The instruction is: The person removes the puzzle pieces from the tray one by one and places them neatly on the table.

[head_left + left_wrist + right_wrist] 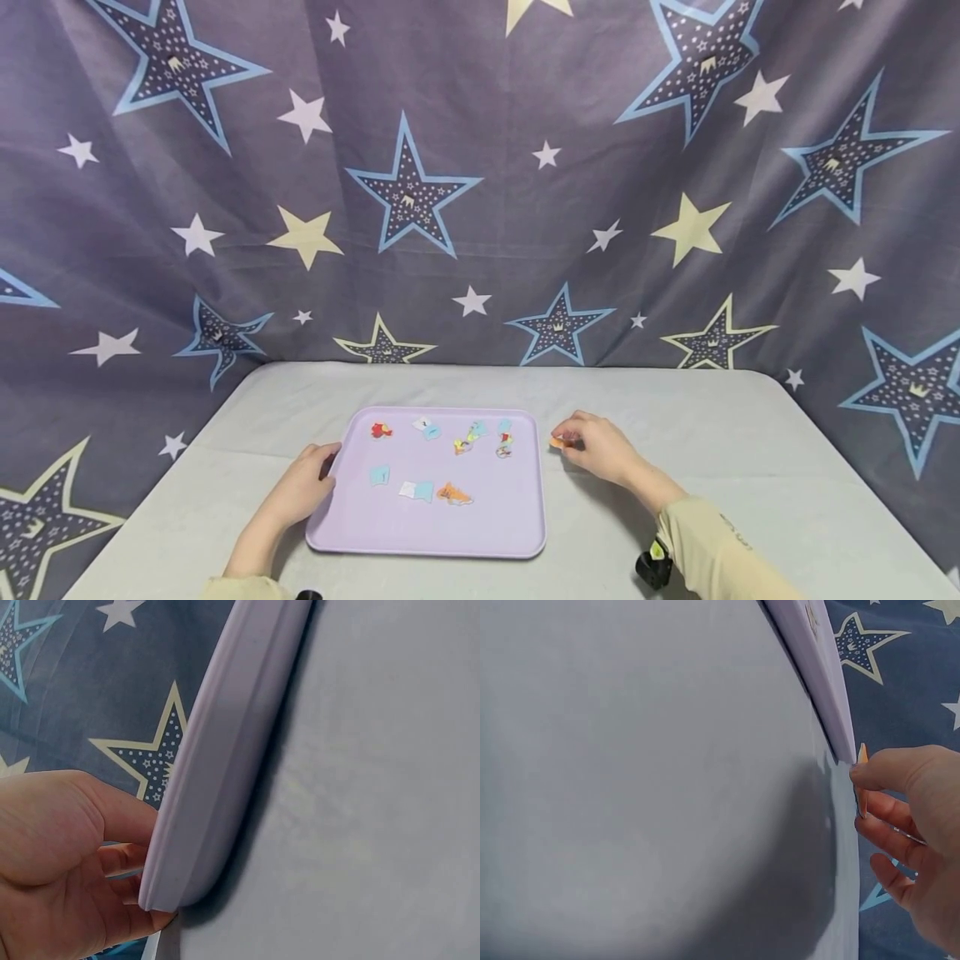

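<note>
A pale purple tray point(360, 533) lies on the table with several small flat printed pieces on it. My left hand point(298, 487) grips the tray's left rim; in the left wrist view the thumb point(131, 817) lies against the rim and the fingers reach behind it. Just off the tray's right side, my right hand point(597, 447) pinches a small flat orange piece point(862, 780) between thumb and fingers. On the tray are a red piece point(381, 430), an orange piece point(453, 493), a white-and-light-blue piece point(417, 490) and a light blue piece point(380, 475). Their printed details are too small to tell.
More coloured pieces point(504, 444) lie near the tray's upper right corner. The tray stands on a light grey covered table point(675, 408). A dark curtain point(480, 208) with stars hangs behind the table's far edge.
</note>
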Tool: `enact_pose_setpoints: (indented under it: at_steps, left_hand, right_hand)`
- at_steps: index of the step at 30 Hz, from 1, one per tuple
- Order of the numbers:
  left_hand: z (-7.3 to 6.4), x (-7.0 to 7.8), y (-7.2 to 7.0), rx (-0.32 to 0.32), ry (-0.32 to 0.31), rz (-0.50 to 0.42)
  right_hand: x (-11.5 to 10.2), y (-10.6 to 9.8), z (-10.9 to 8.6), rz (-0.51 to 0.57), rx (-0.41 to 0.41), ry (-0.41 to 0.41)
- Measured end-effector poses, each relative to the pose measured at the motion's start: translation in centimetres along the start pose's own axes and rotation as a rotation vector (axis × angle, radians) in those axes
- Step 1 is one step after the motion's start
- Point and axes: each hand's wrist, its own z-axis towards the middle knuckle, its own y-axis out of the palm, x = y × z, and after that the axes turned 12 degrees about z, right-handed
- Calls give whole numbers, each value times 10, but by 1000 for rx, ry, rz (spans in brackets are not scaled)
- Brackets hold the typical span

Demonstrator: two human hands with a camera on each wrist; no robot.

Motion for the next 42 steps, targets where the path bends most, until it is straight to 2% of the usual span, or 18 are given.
enact_pose_setpoints:
  at_steps: [27, 42]
  left_hand:
    - [1, -2, 2, -8, -8, -7]
    - [1, 1, 1, -27, -34, -14]
  right_hand:
    - [23, 3, 5, -40, -16, 102]
    - [22, 1, 5, -29, -7, 118]
